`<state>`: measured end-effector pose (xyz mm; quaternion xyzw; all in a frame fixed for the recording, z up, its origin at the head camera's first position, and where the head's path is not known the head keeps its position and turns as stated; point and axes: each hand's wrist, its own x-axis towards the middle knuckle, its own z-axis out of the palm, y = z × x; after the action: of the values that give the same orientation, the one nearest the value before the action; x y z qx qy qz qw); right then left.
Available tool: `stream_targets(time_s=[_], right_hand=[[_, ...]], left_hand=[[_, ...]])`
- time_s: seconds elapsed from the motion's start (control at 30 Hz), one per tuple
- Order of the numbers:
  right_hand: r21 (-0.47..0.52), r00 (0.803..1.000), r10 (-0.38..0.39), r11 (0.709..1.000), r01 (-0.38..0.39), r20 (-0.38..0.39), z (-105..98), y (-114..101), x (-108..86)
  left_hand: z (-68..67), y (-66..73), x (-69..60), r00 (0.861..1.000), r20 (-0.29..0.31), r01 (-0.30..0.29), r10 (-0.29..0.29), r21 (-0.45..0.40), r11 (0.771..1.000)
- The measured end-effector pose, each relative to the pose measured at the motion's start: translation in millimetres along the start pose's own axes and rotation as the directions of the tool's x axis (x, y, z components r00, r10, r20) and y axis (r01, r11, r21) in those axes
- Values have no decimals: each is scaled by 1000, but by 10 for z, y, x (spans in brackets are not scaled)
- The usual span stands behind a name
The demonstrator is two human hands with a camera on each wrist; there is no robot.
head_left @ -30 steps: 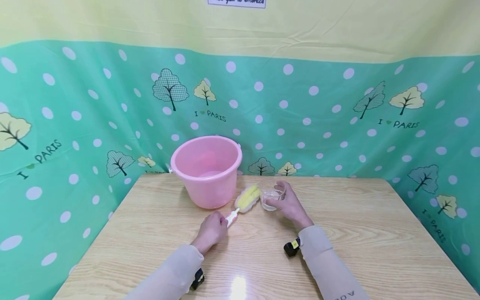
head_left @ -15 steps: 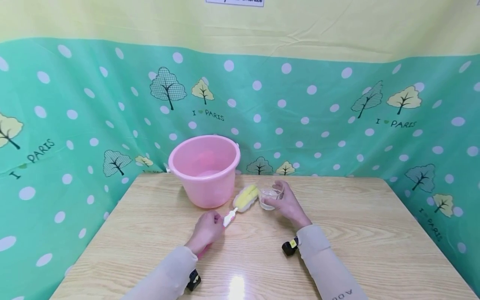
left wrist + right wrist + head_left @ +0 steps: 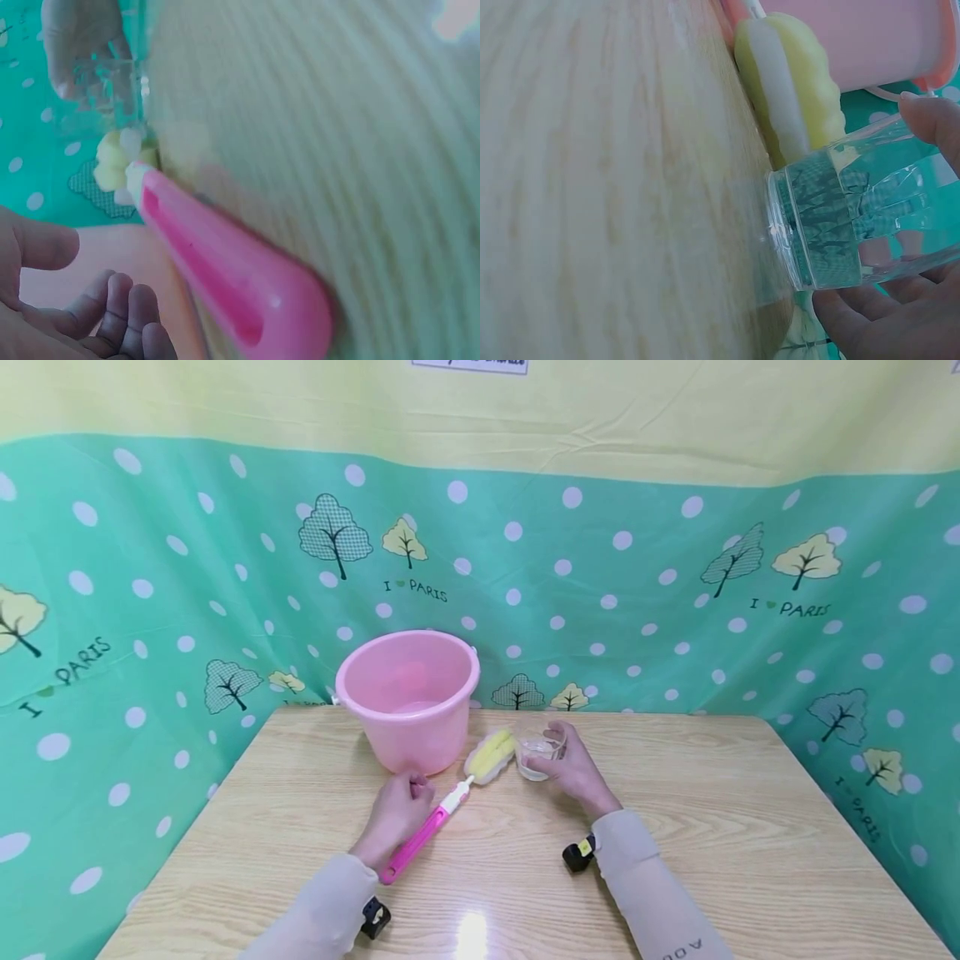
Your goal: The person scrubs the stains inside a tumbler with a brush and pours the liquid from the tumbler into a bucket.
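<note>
A cup brush with a pink handle (image 3: 417, 843) and a yellow-and-white sponge head (image 3: 491, 757) lies on the table. Just left of its handle is my left hand (image 3: 396, 810). In the left wrist view its thumb (image 3: 49, 245) and loosely bent fingers stand apart, holding nothing, with the brush handle beside them. My right hand (image 3: 579, 773) grips a clear cup (image 3: 821, 217) from its right side, thumb and fingers on opposite walls. The cup stands upright on the table, near the tip of the sponge. Whether it holds liquid I cannot tell.
A pink bucket (image 3: 423, 742) stands at the back left, behind my left hand and close to the sponge head. The wooden table (image 3: 675, 827) reaches back to a green patterned cloth (image 3: 637, 585) hanging behind and at both sides.
My left hand has let go of the brush and moved left, leaving the pink handle bare on the table. The right hand stays around the cup in the same place.
</note>
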<state>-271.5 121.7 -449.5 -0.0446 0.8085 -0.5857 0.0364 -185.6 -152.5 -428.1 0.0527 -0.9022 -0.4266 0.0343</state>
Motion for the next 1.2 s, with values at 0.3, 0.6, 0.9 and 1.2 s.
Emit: stream_targets(time_s=[0.3, 0.6, 0.9, 1.2], right_hand=[[-5, 1000, -13, 1000, 13, 0, 6, -9, -6], [-16, 1000, -15, 1000, 15, -2, -1, -8, -8], [-15, 1000, -12, 1000, 12, -3, -7, 27, 2], [-22, 1000, -23, 1000, 23, -8, -6, 25, 15]], left_hand=[[-137, -32, 40, 996, -85, -46, 41, -56, 997], [-274, -44, 113, 983, -181, -50, 18, -177, 983], [-357, -73, 144, 969, -246, -63, -6, -271, 960], [-418, -60, 154, 933, -360, -123, 3, -310, 943]])
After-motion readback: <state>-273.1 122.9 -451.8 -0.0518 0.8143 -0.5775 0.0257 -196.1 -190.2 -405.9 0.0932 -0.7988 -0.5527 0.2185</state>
